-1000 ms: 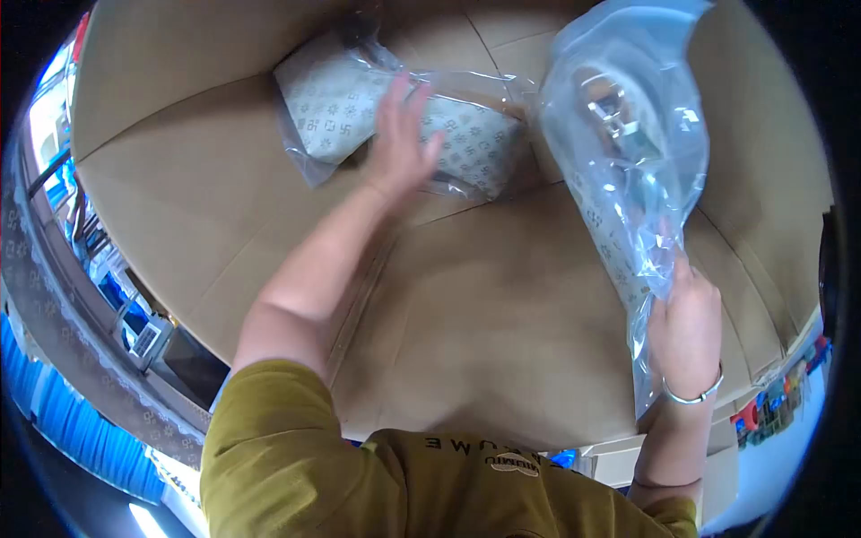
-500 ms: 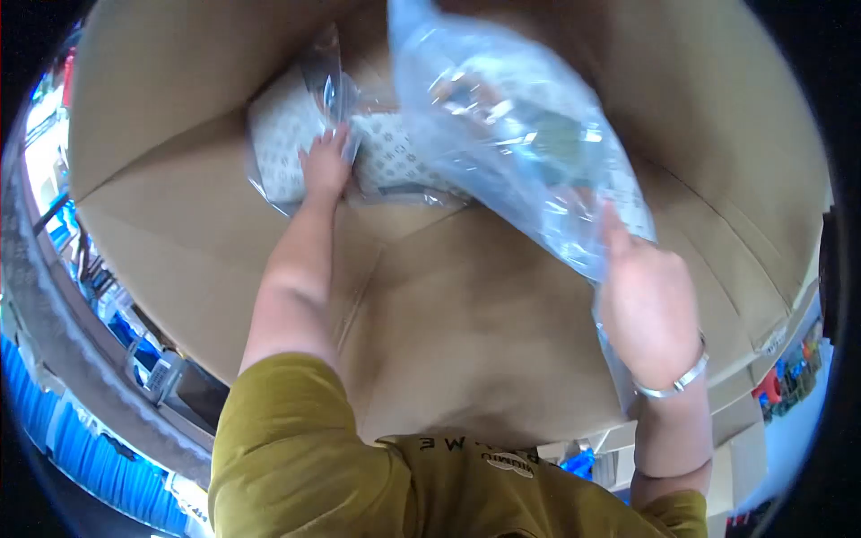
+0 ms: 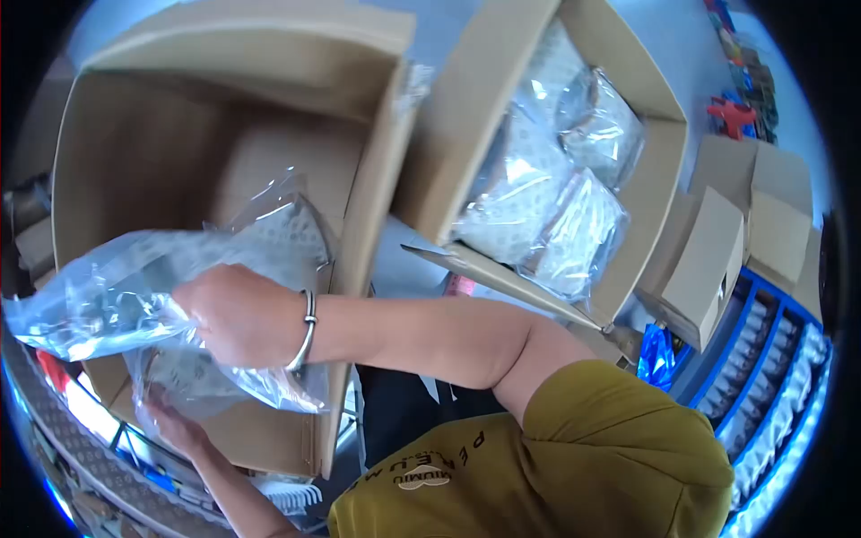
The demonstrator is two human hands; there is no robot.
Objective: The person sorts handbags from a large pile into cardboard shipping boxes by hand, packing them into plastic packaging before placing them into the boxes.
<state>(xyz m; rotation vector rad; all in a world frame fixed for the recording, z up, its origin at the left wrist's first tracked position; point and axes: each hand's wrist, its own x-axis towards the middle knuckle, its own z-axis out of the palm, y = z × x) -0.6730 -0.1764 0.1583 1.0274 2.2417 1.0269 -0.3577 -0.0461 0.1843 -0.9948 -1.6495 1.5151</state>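
My right hand [image 3: 242, 314] reaches across the left cardboard box [image 3: 359, 206], its fingers closed on a clear plastic bag [image 3: 90, 287]. The bag stretches out to the left over the box opening, and its contents are blurred. Lower down, my left hand [image 3: 175, 426] is at the near side of this box, its fingers pinching the film of a clear-bagged package [image 3: 184, 372] with a small grey print on white. Another bagged printed package [image 3: 291, 229] stands inside the box, against its right wall. My right hand and the raised bag partly hide the packages.
A second cardboard box [image 3: 439, 143] on the right holds several bagged printed packages [image 3: 516, 188]. Beyond it are smaller open cartons [image 3: 700, 260], a blue rack [image 3: 717, 350] of wrapped items, a blue plastic bag [image 3: 656, 357] and a red object [image 3: 731, 117].
My view has pulled back from inside one box and turned, so two boxes show. My right hand has swung the plastic bag across to the left, above my left hand.
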